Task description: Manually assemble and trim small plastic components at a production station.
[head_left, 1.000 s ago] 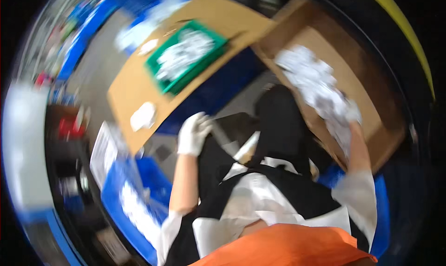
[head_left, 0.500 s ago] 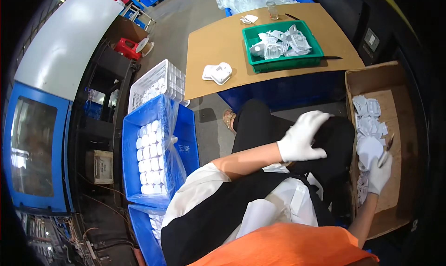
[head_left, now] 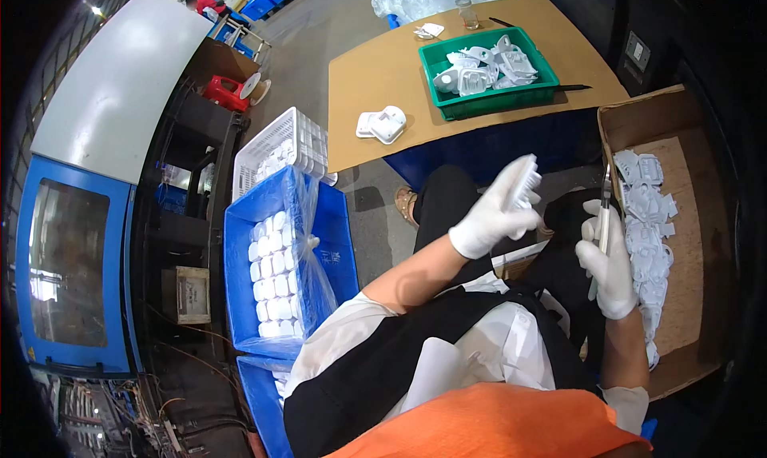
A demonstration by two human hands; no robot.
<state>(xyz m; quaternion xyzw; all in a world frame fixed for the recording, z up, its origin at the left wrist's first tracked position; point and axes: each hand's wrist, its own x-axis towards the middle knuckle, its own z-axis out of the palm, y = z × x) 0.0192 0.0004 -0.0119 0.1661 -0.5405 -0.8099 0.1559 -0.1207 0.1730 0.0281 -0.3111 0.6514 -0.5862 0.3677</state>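
My left hand [head_left: 491, 222], in a white glove, is raised above my lap, its fingers closed round a white moulded plastic part [head_left: 525, 183] with a ribbed edge. To its right, my gloved right hand [head_left: 609, 270] grips a slim knife [head_left: 605, 228] with a pale handle, its dark blade pointing up and away from me. The two hands are apart. Beside my right hand, white plastic parts [head_left: 647, 246] lie heaped along the near side of a cardboard box [head_left: 685, 298]. The fingers hide much of the held part.
Ahead, a cardboard-topped table [head_left: 367, 78] bears a green tray [head_left: 491, 105] of white parts, two loose white pieces [head_left: 383, 125] and a glass jar [head_left: 467, 14]. On the left stand a blue bin [head_left: 248, 218] of stacked white pieces, a white crate [head_left: 268, 130] and a blue-doored machine [head_left: 72, 258].
My right hand has come up out of the cardboard box, still with the knife. My left hand, open and unloaded before, now holds a white plastic part.
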